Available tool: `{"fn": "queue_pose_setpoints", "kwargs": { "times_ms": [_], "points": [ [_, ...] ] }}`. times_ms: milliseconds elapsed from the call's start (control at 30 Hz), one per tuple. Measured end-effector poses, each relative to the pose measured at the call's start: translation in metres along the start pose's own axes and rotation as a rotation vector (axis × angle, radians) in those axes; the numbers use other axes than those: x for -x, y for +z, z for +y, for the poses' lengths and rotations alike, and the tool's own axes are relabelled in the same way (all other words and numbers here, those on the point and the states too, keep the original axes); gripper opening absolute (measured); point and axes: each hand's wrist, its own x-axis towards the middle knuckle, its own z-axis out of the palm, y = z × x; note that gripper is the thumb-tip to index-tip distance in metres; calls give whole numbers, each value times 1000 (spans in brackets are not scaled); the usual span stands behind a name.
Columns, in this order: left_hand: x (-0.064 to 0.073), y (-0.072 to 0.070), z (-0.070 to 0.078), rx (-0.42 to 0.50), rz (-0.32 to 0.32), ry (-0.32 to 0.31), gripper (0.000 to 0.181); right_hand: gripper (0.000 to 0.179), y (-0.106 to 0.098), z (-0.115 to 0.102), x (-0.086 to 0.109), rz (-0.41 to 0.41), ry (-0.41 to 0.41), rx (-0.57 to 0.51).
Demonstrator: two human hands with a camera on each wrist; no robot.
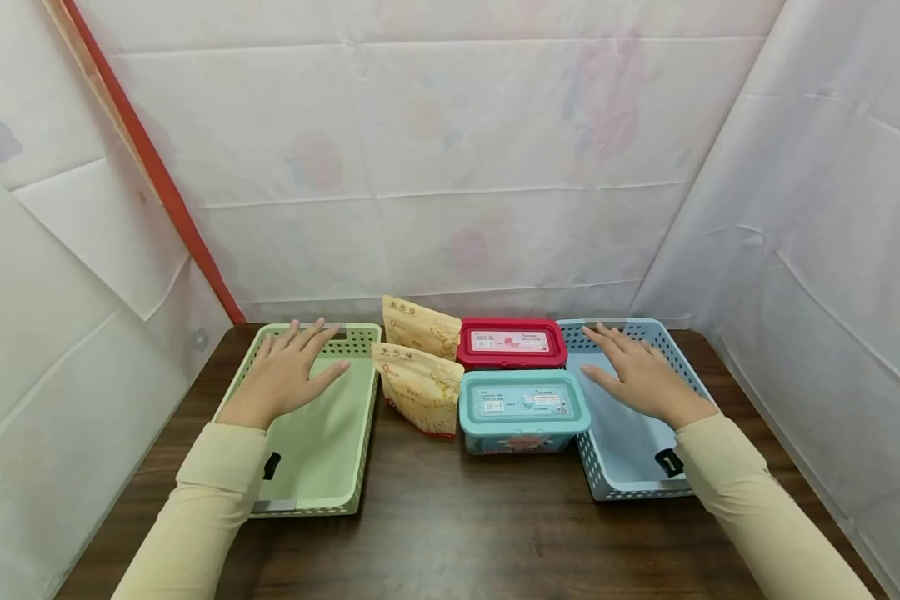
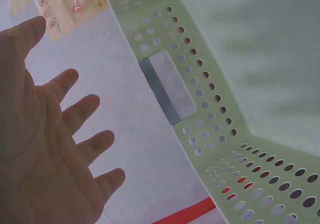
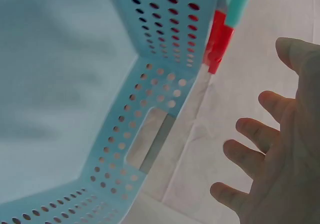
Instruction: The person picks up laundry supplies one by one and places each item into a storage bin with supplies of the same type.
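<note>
My left hand (image 1: 281, 379) hovers above the green basket (image 1: 322, 492), its fingers spread and nothing held. Over the blue basket (image 1: 615, 467) my right hand (image 1: 641, 377) is held with fingers apart, also holding nothing. Between the baskets stand two yellow pouches (image 1: 422, 387) on the left, one behind the other. To their right sit a teal lidded box (image 1: 525, 408) in front and a red lidded box (image 1: 512, 342) behind it. In the left wrist view, the spread left hand (image 2: 50, 134) appears beside the green basket's perforated wall; the right wrist view shows the right hand (image 3: 280, 144) similarly.
Everything stands on a dark brown wooden table (image 1: 450, 533). White patterned sheets (image 1: 450, 167) hang behind it and at both sides, with a red strip (image 1: 157, 167) at the left. Each basket has a small black tag on it, and the blue basket's tag (image 1: 669, 462) lies near its front.
</note>
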Motion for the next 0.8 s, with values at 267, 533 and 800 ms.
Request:
{"fn": "queue_pose_setpoints", "kwargs": {
  "times_ms": [267, 533, 800],
  "points": [
    [-3, 0, -1, 15, 18, 39, 70, 66, -2, -15, -3, -15, -72, -62],
    [-9, 2, -1, 15, 30, 96, 65, 57, -3, -37, -7, -30, -146, -133],
    [-14, 1, 3, 38, 53, 159, 50, 50, 2, -53, -11, -60, -206, -245]
  ]
}}
